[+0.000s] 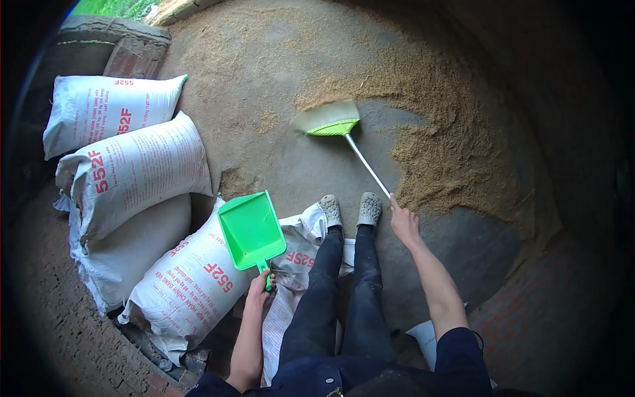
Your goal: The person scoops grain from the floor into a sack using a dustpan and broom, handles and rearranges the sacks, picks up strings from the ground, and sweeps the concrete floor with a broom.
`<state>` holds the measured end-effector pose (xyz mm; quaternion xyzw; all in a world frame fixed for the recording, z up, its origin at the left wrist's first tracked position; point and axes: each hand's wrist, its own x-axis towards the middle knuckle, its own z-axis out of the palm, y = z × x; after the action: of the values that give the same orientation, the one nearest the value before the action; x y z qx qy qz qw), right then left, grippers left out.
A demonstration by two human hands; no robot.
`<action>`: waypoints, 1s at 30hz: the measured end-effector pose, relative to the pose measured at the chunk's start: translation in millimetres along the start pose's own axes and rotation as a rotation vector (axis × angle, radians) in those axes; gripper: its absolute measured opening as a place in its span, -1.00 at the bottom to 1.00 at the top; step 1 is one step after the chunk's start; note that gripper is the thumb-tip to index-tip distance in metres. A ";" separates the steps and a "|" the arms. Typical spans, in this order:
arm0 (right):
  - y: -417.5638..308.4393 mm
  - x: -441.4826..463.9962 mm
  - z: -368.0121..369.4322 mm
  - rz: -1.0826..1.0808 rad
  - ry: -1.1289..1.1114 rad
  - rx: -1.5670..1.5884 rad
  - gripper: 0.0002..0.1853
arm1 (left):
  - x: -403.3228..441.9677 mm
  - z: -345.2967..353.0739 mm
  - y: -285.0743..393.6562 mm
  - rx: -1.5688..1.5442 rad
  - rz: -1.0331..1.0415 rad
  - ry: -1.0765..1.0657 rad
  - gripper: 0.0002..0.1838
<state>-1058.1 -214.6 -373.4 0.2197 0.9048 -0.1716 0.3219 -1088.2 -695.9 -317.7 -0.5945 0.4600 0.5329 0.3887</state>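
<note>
My left hand (pixel 261 284) is wrapped round the handle of a green dustpan (pixel 251 228), whose pan points up and away from me, over a white sack. No material shows in the pan. In my right hand (pixel 404 221) is the white stick of a broom (pixel 334 124) with a green head. Its pale bristles, slightly blurred, touch the floor at the near edge of a layer of tan, grainy material (pixel 456 145).
Several white sacks with red print (pixel 142 159) are piled at the left. An emptied-looking sack (pixel 297 255) lies by my shoes (pixel 369 208). Brick walls (pixel 529 311) border the concrete floor (pixel 225 99); green grass shows at the top left.
</note>
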 end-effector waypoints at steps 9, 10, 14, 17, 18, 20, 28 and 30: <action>105.4 -70.0 -52.0 0.525 0.242 0.442 -0.54 | 2.6 22.5 4.0 0.098 -0.052 -0.086 -0.85; 100.1 -87.9 -66.2 0.524 0.242 0.438 -0.54 | 1.1 23.4 3.9 0.095 -0.054 -0.088 -0.85; 55.4 -148.6 -102.9 0.508 0.173 0.587 -0.54 | -4.6 27.3 4.4 0.099 -0.053 -0.084 -0.85; -0.6 -164.8 -106.8 0.249 0.092 0.601 -0.53 | -5.9 21.7 1.6 0.061 -0.062 -0.073 -0.85; -19.4 -161.5 -100.7 0.178 0.037 0.637 -0.52 | -6.7 19.3 0.8 0.041 -0.066 -0.062 -0.85; -62.3 -142.5 -87.4 0.009 -0.097 0.472 -0.52 | -4.6 9.7 -2.0 0.044 -0.066 -0.067 -0.85; -160.0 32.3 59.8 -0.443 0.096 -0.134 -0.42 | 6.1 -29.1 -4.2 -0.073 -0.167 0.037 -0.85; -144.5 54.8 27.4 -0.328 0.052 -0.127 -0.42 | 1.0 -34.6 -4.5 -0.119 -0.196 0.021 -0.85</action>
<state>-1155.8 -333.3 -405.2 0.0526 0.9455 -0.1587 0.2795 -1074.3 -727.7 -314.3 -0.6643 0.3713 0.5125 0.3978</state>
